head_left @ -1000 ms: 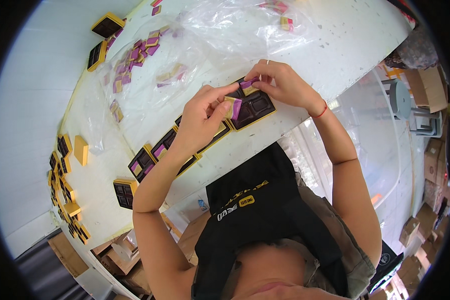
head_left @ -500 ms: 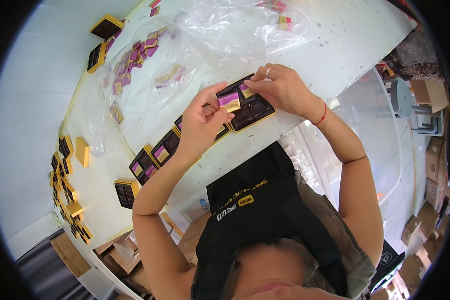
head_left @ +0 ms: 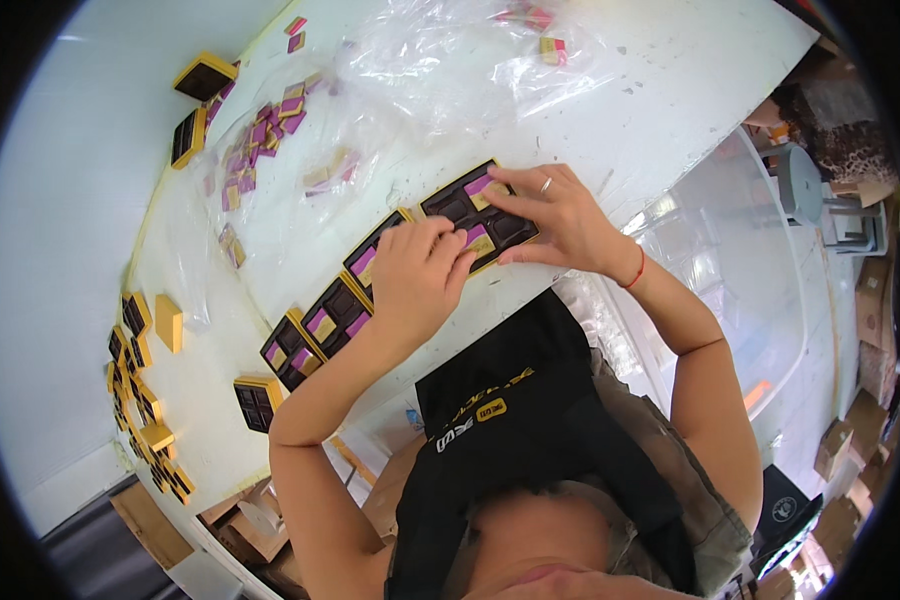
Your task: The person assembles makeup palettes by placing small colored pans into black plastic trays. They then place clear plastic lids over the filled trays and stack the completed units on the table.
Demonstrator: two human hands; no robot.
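Note:
A black compartment tray with a gold edge [head_left: 450, 204] lies on the table between my hands. My left hand [head_left: 415, 275] is bent over its near left side, with the fingertips at a small purple-and-gold wrapped piece [head_left: 479, 242] in a near compartment. My right hand [head_left: 572, 222] clasps the tray's right end. Its fingers rest on a second wrapped piece [head_left: 479, 190] in a far compartment, and the thumb is at the near edge. More such trays [head_left: 336, 302] stand in a row to the left, several with wrapped pieces in them; my left hand and forearm cover parts of this row.
Beyond the trays, clear plastic bags [head_left: 440, 70] lie spread out, with a heap of wrapped pieces [head_left: 263, 133] in one. A lone black tray [head_left: 258, 403] sits near the left front edge. Several gold boxes [head_left: 140, 400] are grouped at far left. A grey stool [head_left: 798, 185] stands at right.
My left hand has lowered the wrapped piece it held above the tray into a near compartment. My right hand has shifted slightly down, its thumb now at the tray's near edge.

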